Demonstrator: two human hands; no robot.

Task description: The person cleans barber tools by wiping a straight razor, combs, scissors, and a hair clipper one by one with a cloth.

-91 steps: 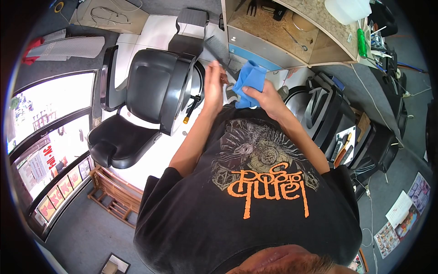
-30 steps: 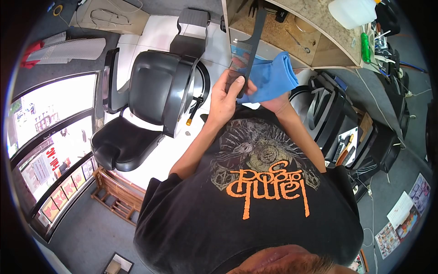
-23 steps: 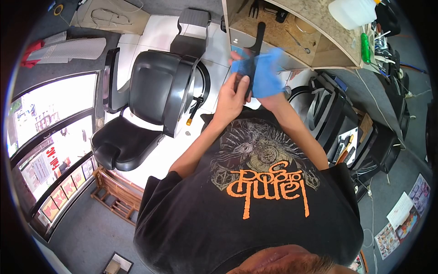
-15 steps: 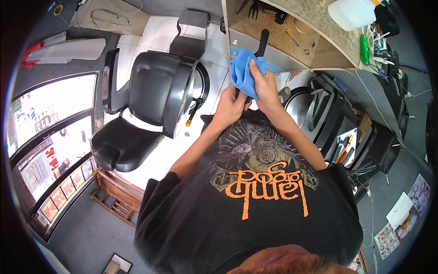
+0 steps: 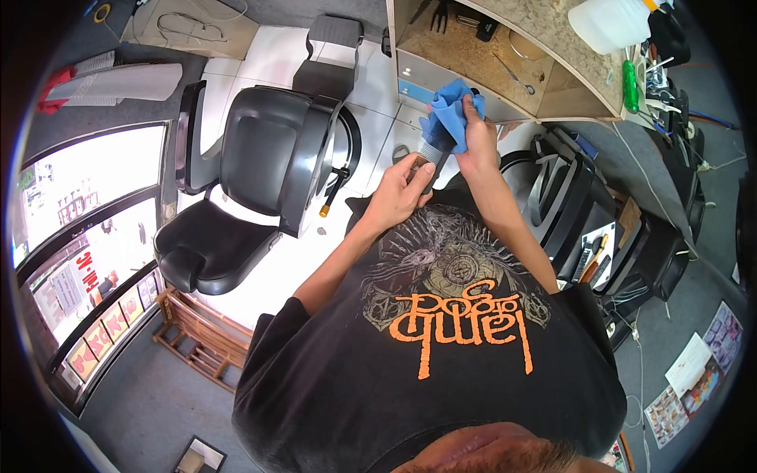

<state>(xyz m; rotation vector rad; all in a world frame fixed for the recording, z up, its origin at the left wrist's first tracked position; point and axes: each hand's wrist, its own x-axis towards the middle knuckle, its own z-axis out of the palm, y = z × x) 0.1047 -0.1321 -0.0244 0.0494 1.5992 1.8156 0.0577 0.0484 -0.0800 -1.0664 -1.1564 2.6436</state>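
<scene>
My left hand (image 5: 400, 191) grips the toothed end of a large black comb (image 5: 435, 158) between thumb and fingers. A crumpled blue cloth (image 5: 451, 117) is wrapped around the comb's upper part. My right hand (image 5: 479, 142) is closed on this cloth, its thumb pressed on top. Most of the handle is hidden by the cloth and fingers. Both hands are in front of the chest, just below the edge of a wooden shelf unit.
The shelf unit (image 5: 579, 72) holds a fork, scissors (image 5: 514, 75), a white container (image 5: 609, 25) and a green-handled tool (image 5: 629, 85). A black salon chair (image 5: 264, 150) stands at the left, other black chairs (image 5: 579, 209) at the right. A wooden rack (image 5: 197, 335) is lower left.
The cloth and my right hand have moved up along the comb, toward its handle. The teeth near my left hand are uncovered again, and my left hand has shifted slightly down.
</scene>
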